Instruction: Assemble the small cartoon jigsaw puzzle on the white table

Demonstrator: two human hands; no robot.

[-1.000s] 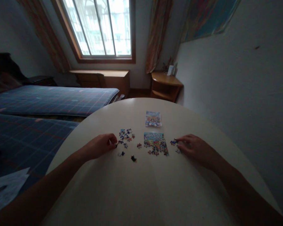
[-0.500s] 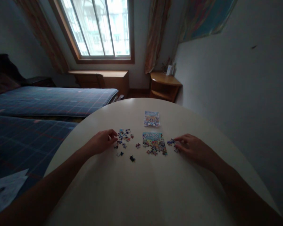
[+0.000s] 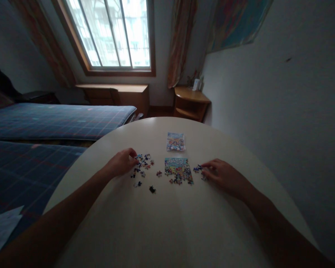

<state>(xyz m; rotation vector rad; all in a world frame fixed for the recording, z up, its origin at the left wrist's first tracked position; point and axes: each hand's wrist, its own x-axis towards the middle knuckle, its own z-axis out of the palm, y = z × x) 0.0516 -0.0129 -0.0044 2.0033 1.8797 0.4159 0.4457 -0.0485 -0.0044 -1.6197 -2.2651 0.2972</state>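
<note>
Loose jigsaw puzzle pieces (image 3: 143, 163) lie in a cluster on the left of the table. At this cluster's left edge is my left hand (image 3: 123, 161), fingers bent, with a gap between thumb and forefinger. A partly joined jigsaw puzzle (image 3: 178, 169) lies in the middle, its lower edge uneven. Just right of it, my right hand (image 3: 222, 174) rests with forefinger and thumb apart. Its forefinger tip is at a dark blue puzzle piece (image 3: 198, 168); more pieces beside the thumb are partly hidden. A black puzzle piece (image 3: 152, 190) and a reddish puzzle piece (image 3: 159, 174) lie separately.
Beyond the puzzle lies a small printed picture sheet (image 3: 175, 142). The round white table (image 3: 156, 230) has a bed (image 3: 58, 119) to its left and a wall (image 3: 254, 100) to its right. Papers (image 3: 5, 227) lie at lower left.
The view has shifted slightly. My left hand has moved a little forward and right, closer over the loose pieces. My right hand stays by the blue piece.
</note>
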